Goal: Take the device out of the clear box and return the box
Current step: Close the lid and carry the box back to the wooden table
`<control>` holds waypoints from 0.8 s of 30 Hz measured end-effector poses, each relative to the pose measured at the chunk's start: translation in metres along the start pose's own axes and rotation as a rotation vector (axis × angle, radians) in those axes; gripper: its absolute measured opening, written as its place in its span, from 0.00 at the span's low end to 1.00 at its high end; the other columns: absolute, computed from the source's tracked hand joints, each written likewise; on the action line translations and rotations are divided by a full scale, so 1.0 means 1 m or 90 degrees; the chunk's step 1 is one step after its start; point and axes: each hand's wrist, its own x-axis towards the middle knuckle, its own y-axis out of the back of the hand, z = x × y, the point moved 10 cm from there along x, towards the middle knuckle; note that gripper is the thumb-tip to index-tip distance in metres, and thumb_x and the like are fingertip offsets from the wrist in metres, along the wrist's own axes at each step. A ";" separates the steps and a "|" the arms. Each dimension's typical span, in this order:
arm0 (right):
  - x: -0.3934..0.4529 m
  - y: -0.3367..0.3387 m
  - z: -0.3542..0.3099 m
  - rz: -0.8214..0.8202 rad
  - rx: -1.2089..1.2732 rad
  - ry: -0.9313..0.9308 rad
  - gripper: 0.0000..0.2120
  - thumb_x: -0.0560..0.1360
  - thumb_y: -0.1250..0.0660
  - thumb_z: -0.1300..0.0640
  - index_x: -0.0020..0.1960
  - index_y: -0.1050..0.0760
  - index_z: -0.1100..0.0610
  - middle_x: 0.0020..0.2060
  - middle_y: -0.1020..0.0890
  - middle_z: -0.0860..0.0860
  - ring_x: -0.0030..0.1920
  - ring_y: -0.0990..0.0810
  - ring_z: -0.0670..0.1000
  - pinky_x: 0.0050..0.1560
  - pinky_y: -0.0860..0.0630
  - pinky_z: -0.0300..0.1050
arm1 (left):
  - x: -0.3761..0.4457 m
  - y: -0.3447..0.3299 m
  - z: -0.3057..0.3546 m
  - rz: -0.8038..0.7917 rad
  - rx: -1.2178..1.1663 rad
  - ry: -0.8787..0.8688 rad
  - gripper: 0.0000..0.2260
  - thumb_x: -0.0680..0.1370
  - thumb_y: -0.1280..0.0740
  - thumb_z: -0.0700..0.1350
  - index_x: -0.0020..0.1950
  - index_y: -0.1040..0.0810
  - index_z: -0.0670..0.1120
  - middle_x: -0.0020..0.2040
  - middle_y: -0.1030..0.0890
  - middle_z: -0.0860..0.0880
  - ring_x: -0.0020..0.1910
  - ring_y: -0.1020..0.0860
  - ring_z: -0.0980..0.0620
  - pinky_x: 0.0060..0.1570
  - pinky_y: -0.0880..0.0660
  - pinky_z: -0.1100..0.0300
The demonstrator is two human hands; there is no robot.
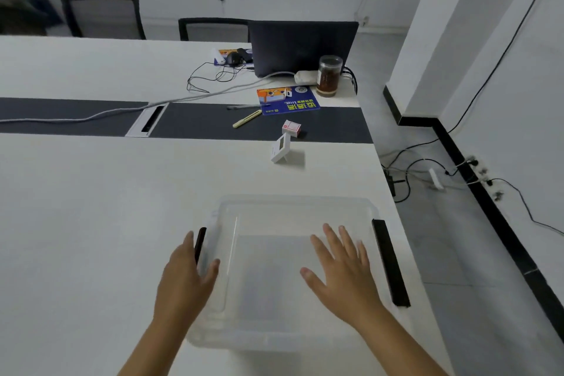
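The clear box [293,210], with a black latch on each side, sits on the white table near its right edge and looks empty. My left hand [186,272] is at its left wall by the left latch [200,243], fingers outside and thumb over the rim. My right hand [341,268] hovers above the box's right half, palm down, fingers spread, holding nothing. The device [280,148], a small white unit propped on a stand, stands on the table beyond the box.
A small red-and-white carton [291,127], a yellow knife [247,118], a pen and a blue booklet [288,100] lie on the dark strip. Further back are a laptop [303,47], a jar [329,75] and cables. The table edge [393,192] drops off at the right.
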 end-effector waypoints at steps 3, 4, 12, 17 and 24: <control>0.002 0.002 0.006 0.055 -0.073 -0.027 0.39 0.71 0.69 0.34 0.64 0.31 0.49 0.68 0.29 0.52 0.71 0.47 0.50 0.67 0.50 0.48 | -0.013 -0.013 -0.023 -0.077 -0.137 0.096 0.21 0.73 0.34 0.45 0.64 0.33 0.42 0.63 0.26 0.39 0.56 0.25 0.42 0.55 0.30 0.50; 0.004 0.000 0.006 0.027 -0.071 -0.026 0.42 0.68 0.72 0.32 0.67 0.34 0.49 0.71 0.33 0.52 0.72 0.52 0.49 0.68 0.53 0.48 | -0.018 -0.015 -0.027 -0.082 -0.211 0.129 0.14 0.73 0.33 0.44 0.57 0.28 0.44 0.59 0.24 0.39 0.50 0.24 0.44 0.50 0.29 0.52; 0.000 0.000 -0.001 -0.001 -0.017 -0.015 0.58 0.48 0.84 0.29 0.73 0.53 0.47 0.76 0.58 0.48 0.74 0.65 0.50 0.72 0.65 0.51 | -0.014 -0.006 -0.027 0.017 -0.261 0.142 0.17 0.64 0.29 0.48 0.47 0.26 0.39 0.38 0.23 0.42 0.37 0.26 0.42 0.32 0.32 0.57; 0.002 0.002 -0.001 0.025 0.016 -0.020 0.57 0.52 0.81 0.27 0.73 0.48 0.49 0.76 0.52 0.50 0.75 0.60 0.52 0.71 0.66 0.50 | -0.012 -0.003 -0.018 0.048 -0.115 0.087 0.14 0.71 0.32 0.50 0.42 0.34 0.43 0.33 0.30 0.50 0.35 0.29 0.47 0.29 0.38 0.59; -0.001 -0.009 0.008 0.008 -0.091 -0.073 0.28 0.75 0.62 0.40 0.58 0.29 0.50 0.59 0.20 0.53 0.63 0.36 0.53 0.65 0.55 0.48 | -0.017 0.004 -0.015 0.092 -0.099 0.043 0.12 0.70 0.31 0.51 0.39 0.32 0.46 0.30 0.29 0.51 0.32 0.29 0.48 0.28 0.39 0.62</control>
